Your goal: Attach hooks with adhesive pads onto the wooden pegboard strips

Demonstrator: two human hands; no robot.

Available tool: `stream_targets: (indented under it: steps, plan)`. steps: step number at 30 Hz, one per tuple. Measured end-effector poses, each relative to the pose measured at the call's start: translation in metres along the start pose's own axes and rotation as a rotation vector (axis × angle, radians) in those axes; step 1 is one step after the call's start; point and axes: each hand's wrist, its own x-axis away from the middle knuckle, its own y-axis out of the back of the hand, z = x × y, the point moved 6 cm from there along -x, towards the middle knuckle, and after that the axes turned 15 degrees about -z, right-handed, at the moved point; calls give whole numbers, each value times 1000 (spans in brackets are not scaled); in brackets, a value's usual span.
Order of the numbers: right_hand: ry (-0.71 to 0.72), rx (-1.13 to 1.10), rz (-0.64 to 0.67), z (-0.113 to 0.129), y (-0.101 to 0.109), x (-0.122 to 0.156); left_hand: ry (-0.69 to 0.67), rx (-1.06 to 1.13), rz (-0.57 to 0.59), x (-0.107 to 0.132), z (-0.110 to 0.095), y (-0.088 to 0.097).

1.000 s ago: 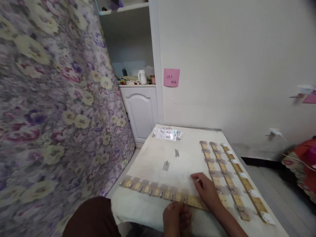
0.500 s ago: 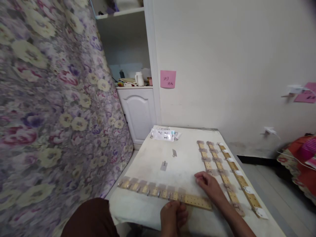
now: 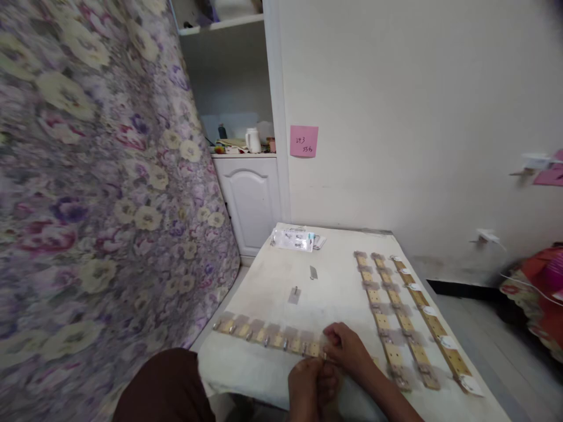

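A yellow wooden strip (image 3: 272, 340) with rows of holes lies across the near part of the table. Along it sits a row of clear square plates with metal hooks (image 3: 285, 343). My left hand (image 3: 310, 384) is closed at the strip's front edge, just below the last hook; its grip is hidden by its own fingers. My right hand (image 3: 347, 351) reaches over the strip's right end, fingertips closed at the clear plate of that last hook. Behind the strip, a loose clear hook (image 3: 294, 295) and another small grey plate (image 3: 313, 272) lie on the tabletop.
On the right of the white-covered table (image 3: 259, 281) lie two yellow strips with clear hooks (image 3: 398, 305) and one strip with white pieces (image 3: 433, 319). Plastic packaging (image 3: 292, 239) lies at the back. A wall stands behind, a floral curtain (image 3: 109, 205) to the left.
My right hand has moved left and down from above the table onto the strip's right end, and its fingers have closed. My left hand stays by the last hook. The view has shifted slightly.
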Motion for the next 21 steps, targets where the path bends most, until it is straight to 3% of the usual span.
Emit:
stream_targets:
  steps: [21]
  plan:
    - [-58,1,39,-8,-3,-10,-22,-60,-8,-4,2,-1]
